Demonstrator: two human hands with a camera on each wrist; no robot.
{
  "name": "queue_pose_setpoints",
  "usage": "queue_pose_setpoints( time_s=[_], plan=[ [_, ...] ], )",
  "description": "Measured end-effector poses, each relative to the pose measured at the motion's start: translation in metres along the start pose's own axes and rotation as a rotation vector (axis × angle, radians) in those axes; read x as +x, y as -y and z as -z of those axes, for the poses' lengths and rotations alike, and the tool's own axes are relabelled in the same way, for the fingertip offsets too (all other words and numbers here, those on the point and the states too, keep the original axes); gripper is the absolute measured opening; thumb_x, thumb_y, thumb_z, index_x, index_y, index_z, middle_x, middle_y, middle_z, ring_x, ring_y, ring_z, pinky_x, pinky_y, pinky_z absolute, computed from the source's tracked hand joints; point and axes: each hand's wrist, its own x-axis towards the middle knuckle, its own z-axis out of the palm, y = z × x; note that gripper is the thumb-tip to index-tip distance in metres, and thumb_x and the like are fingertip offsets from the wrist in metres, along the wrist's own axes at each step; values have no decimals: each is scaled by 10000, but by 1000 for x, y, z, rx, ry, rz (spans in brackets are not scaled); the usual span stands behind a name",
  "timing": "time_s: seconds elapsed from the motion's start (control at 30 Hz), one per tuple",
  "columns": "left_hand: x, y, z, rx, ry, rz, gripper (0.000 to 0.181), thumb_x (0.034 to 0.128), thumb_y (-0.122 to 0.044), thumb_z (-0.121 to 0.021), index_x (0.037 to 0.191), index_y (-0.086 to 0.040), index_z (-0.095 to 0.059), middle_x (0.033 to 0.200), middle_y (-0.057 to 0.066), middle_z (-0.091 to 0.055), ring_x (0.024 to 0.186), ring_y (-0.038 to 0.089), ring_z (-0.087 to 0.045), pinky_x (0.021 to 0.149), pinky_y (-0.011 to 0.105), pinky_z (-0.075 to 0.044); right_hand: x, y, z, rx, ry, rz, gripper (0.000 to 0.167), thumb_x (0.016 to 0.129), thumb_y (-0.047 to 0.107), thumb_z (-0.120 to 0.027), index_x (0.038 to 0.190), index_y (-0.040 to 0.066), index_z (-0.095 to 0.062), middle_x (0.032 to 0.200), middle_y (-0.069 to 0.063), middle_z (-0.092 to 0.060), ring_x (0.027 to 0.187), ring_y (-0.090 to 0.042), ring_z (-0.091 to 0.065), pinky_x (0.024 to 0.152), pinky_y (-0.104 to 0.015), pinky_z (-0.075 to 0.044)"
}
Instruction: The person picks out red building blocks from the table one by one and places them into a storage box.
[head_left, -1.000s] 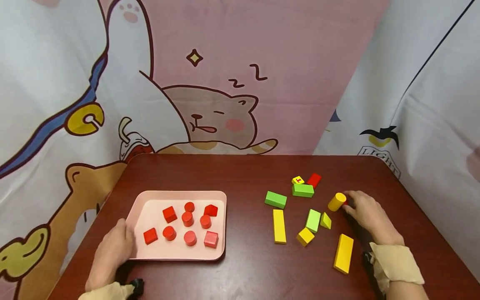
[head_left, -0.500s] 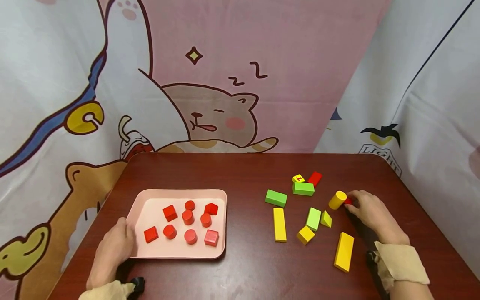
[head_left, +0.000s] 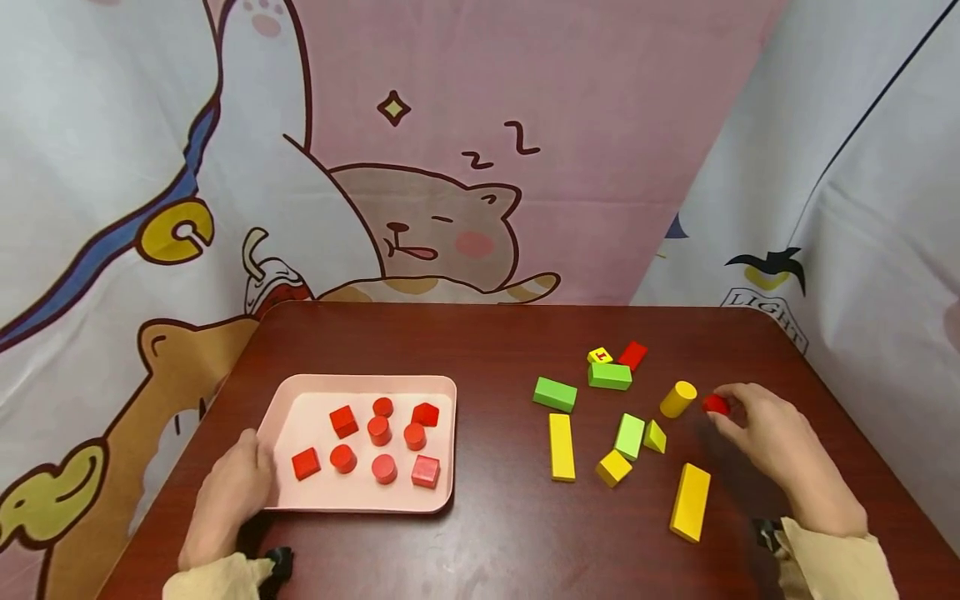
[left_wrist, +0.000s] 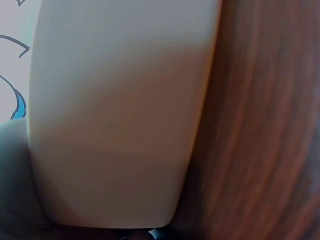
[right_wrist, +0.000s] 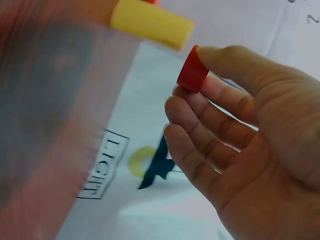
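In the head view my right hand (head_left: pixel 776 433) pinches a small red cylinder block (head_left: pixel 716 404) between thumb and fingers, to the right of a standing yellow cylinder block (head_left: pixel 678 399). The right wrist view shows the red cylinder at the thumb tip, the other fingers curled. My left hand (head_left: pixel 234 479) holds the left rim of a pink tray (head_left: pixel 360 502); its fingertips are mostly hidden. Red blocks lie in the tray, among them a red cube (head_left: pixel 343 422) and a red cylinder (head_left: pixel 384 468). The tray's pale outer wall (left_wrist: pixel 120 125) fills much of the left wrist view.
Loose blocks lie right of the tray: green blocks (head_left: pixel 555 394), long yellow blocks (head_left: pixel 690 502), a yellow cube (head_left: pixel 613 468), a yellow triangular block (head_left: pixel 655 437), a flat red block (head_left: pixel 633 356) and a lettered yellow block (head_left: pixel 600 356). A printed cloth (head_left: pixel 570 167) hangs behind the brown table (head_left: pixel 495 542).
My right hand has moved right, away from the yellow cylinder, carrying the red cylinder, which now shows more clearly. The left hand has stayed at the tray. The head view has shifted slightly.
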Motion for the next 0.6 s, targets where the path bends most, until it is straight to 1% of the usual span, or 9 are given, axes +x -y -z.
queue_pose_setpoints(
  time_s=[0.17,0.27,0.4,0.47,0.6],
  plan=[
    [0,0,1,-5,19,12,243,1014,-190,-328,1057,36,-406,912,280,-535,803,436,-561,670,542,-404,-8,16,8,-15,-63,33,381,782,182,-807,1061,-4,-625,961,-172,-621,770,-283,-570,645,-500,-477],
    [1,1,1,-5,25,9,241,1014,-185,-328,1056,41,-402,902,275,-533,787,416,-556,676,541,-406,-12,25,11,-10,-77,66,374,784,181,-802,1059,2,-624,971,-166,-620,766,-274,-572,638,-487,-479],
    [0,1,0,-2,12,-8,233,1009,-173,-324,1043,41,-408,911,294,-538,791,437,-564,672,550,-409,-15,36,9,-5,-66,94,375,780,168,-804,1059,2,-618,968,-150,-615,749,-255,-569,636,-470,-497],
    [0,1,0,-2,7,-14,231,1008,-169,-324,1046,42,-411,917,299,-538,793,443,-566,671,553,-409,-15,41,6,2,-48,97,372,786,172,-801,1061,8,-613,970,-134,-613,752,-252,-576,641,-465,-508],
    [0,1,1,-1,10,-6,229,1006,-170,-329,1047,41,-409,905,287,-537,784,429,-565,669,546,-409,-13,50,-1,9,-11,124,331,794,174,-794,1034,33,-614,922,-74,-605,749,-223,-577,635,-430,-515]
  ],
)
